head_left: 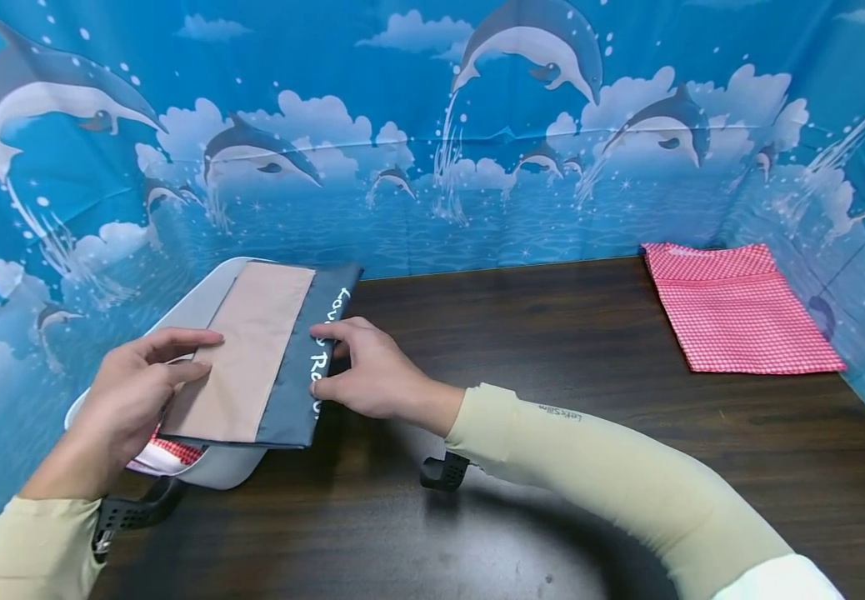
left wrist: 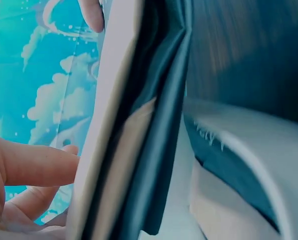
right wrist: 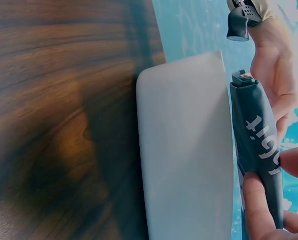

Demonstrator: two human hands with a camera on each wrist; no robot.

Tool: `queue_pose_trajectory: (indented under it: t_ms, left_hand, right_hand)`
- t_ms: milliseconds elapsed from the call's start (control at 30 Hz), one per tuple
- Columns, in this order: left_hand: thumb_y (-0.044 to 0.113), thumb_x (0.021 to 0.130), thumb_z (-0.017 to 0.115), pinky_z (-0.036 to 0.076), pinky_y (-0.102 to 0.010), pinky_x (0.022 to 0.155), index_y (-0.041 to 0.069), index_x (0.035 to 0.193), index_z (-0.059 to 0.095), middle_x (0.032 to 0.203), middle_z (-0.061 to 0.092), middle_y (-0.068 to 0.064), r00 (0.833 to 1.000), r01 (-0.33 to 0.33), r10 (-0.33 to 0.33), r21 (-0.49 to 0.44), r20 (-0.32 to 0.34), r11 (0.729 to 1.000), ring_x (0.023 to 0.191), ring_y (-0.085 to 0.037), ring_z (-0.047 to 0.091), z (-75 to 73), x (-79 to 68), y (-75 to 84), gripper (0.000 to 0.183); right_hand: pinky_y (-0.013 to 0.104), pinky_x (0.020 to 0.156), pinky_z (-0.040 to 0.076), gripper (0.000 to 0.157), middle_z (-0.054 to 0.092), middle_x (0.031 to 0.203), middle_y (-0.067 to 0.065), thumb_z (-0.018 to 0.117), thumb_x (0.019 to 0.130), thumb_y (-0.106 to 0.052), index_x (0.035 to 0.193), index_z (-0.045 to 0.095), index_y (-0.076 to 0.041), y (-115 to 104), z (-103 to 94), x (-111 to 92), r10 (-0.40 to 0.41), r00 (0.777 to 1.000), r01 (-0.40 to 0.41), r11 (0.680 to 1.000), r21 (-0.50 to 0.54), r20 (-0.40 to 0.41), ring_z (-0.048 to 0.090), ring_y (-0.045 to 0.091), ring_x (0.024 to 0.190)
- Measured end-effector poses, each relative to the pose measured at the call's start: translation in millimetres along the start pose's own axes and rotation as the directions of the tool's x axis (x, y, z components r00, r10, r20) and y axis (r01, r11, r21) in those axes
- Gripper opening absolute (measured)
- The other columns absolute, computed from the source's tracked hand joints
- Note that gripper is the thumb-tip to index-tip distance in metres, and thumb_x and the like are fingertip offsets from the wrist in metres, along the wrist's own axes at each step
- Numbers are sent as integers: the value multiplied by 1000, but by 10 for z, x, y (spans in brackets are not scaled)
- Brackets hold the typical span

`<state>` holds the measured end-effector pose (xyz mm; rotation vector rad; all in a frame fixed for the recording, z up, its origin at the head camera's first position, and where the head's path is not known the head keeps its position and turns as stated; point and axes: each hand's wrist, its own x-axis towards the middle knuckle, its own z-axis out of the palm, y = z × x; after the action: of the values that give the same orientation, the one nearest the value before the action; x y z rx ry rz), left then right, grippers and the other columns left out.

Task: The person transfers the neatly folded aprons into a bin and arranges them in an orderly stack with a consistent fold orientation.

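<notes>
Held over the bin, hiding most of its opening: a folded cloth, beige panel up, lettered dark edge to the right. Pinching that edge between thumb and finger with the right hand; touching the beige face with the left hand, fingers loosely spread. Showing inside the bin: a checked cloth near the front and, from the left wrist, a dark-and-beige piece. In the way: left sleeve at the bin's front left, right sleeve stretched out to its right. Just behind the bin, along the back edge of the counter, a dolphin curtain. Room for moving right of the bin, as far as a red cloth, well apart from it.
</notes>
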<state>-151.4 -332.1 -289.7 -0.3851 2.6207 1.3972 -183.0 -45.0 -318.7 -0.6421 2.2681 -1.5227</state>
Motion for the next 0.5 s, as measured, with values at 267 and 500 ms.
queue_pose_trajectory:
  t_ms: [267, 500]
  left_hand:
    - [24, 110, 59, 62, -28, 78, 33, 144, 65, 125, 47, 22, 1000, 22, -22, -21, -18, 1000, 99, -2, 62, -161, 42, -115, 35]
    - [20, 110, 56, 62, -28, 76, 33, 146, 59, 122, 49, 24, 999, 34, -34, -2, -42, 999, 97, -2, 63, -206, 82, -110, 38]
  right_hand:
    - [16, 85, 53, 66, 53, 150, 7, 80, 95, -10, 156, 56, -14, -60, 144, 123, -22, 1000, 21, 1000, 14, 8, 62, 12, 122]
    - [18, 85, 53, 65, 54, 148, 3, 81, 94, -16, 155, 59, -16, -63, 217, 187, -2, 1000, 2, 1000, 18, -12, 63, 18, 126]
